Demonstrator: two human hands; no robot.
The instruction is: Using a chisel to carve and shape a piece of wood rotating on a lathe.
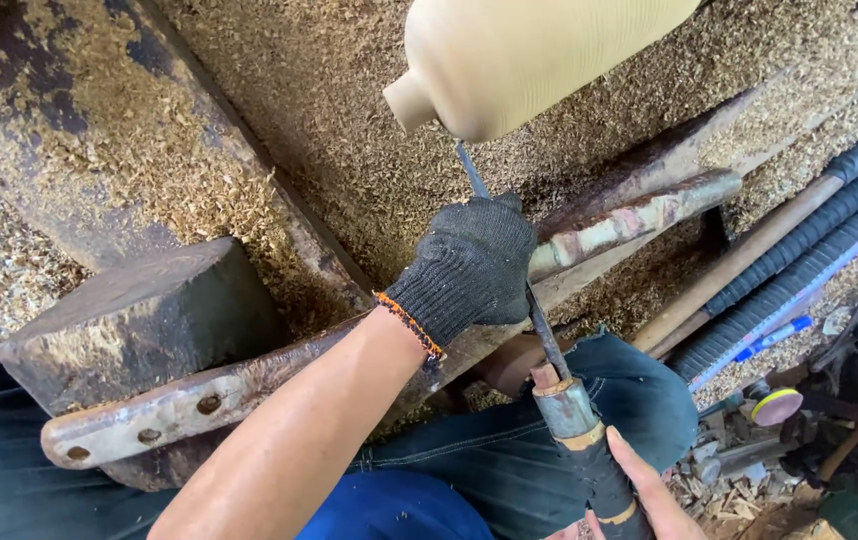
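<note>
Right hand (639, 500) (frame-cut) hides the chisel handle (599, 475).

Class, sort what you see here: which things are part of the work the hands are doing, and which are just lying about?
In use:
left hand, gloved
right hand
chisel
turned wooden piece
tool rest bar

Lying about:
ribbed hoses
wooden stick
blue pen
round sanding pad
wood shavings

No package, sign or screen is seen anywhere in the view. The nearest thing to a label may be the pale strip with blue marks (791, 297) that is laid along the ribbed dark hoses (829, 215) at the right edge, though it is too small and blurred for its kind to be told. It is slanted from lower left up to upper right.
</note>
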